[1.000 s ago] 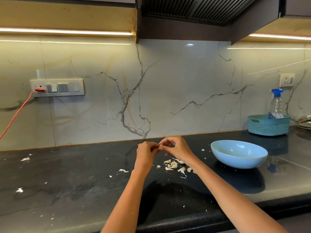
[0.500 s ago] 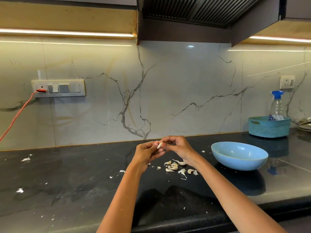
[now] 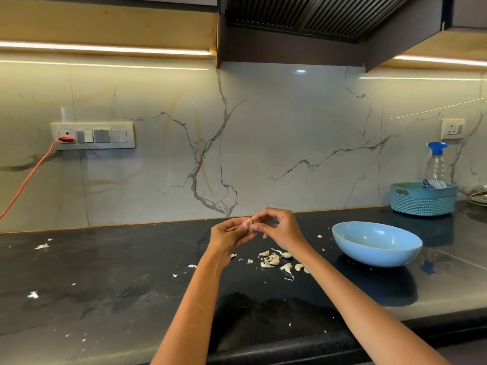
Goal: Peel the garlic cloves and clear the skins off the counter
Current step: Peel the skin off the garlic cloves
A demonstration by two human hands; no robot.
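We hold both hands raised above the counter (image 3: 110,280), fingertips meeting at one point. The left hand (image 3: 228,237) pinches a clove (image 3: 249,224) between thumb and curled fingers. The right hand (image 3: 279,227) closes its thumb and fingers on the same clove from the other side. The clove is pale and mostly hidden by the fingertips; we cannot tell how much skin remains on it.

Directly below the hands, a pile (image 3: 275,260) of cloves and loose skins lies on the counter. Individual pieces in it are too small to sort into peeled and unpeeled. Thin skin strands trail from the pile toward the near edge.

Scattered skins (image 3: 41,246) lie across the dark surface: flakes at far left, more near the front edge, and a few between the hands and the bowl (image 3: 376,243).

The bowl is light blue and sits to the right of the pile, near it but apart. Its visible interior shows no contents.

Behind the bowl, against the marble wall (image 3: 263,143), a teal basket (image 3: 424,200) holds a spray bottle (image 3: 436,164) with a blue head. A socket (image 3: 452,129) is mounted above it. At left, a switch panel (image 3: 93,135) carries a red plug with an orange cable (image 3: 29,177) running down and left.
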